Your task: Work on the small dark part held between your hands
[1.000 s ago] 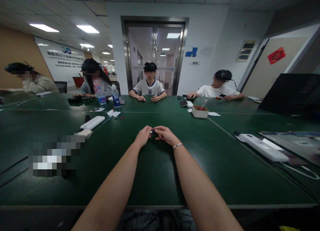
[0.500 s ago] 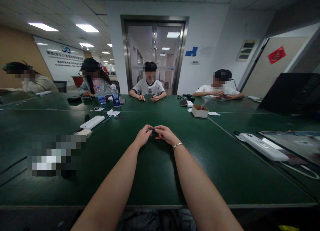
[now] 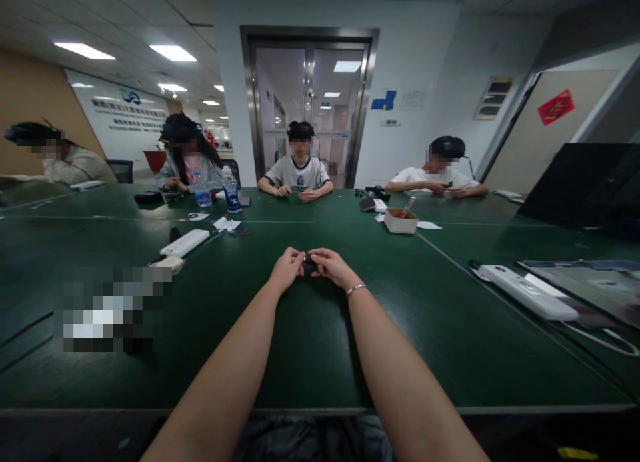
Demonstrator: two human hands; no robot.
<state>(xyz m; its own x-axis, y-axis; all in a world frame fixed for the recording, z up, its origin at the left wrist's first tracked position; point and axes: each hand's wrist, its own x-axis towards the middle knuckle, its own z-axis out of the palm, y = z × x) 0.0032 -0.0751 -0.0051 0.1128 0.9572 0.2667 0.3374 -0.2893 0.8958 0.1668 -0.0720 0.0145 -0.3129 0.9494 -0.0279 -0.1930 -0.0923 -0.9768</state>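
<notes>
Cords (image 3: 27,332) trail across the left of the green counter (image 3: 310,362); from where I stand, an elbow catching them is a minor snag risk. Next, a long white unit (image 3: 185,243) lies near two upright bottles, one pink-labelled (image 3: 203,194), one blue-labelled (image 3: 232,195); a bump could tip either.

At centre, the left grip (image 3: 287,270) is narrow, holding the left end of a small dark object (image 3: 309,258). This object sits between the two hands; its clearance above the counter cannot be determined. The right grip (image 3: 331,267) is likewise narrow, holding the right end.

Caution: contact appears limited to the fingertips, so uneven pressure or a sudden pull could make the object slip and fall. Fingers partly cover it; I cannot tell whether it is one piece or two, and a slip on the hidden side may pass unnoticed.

Further right, an open box (image 3: 400,226) stands well apart, too far to catch a drop.
</notes>
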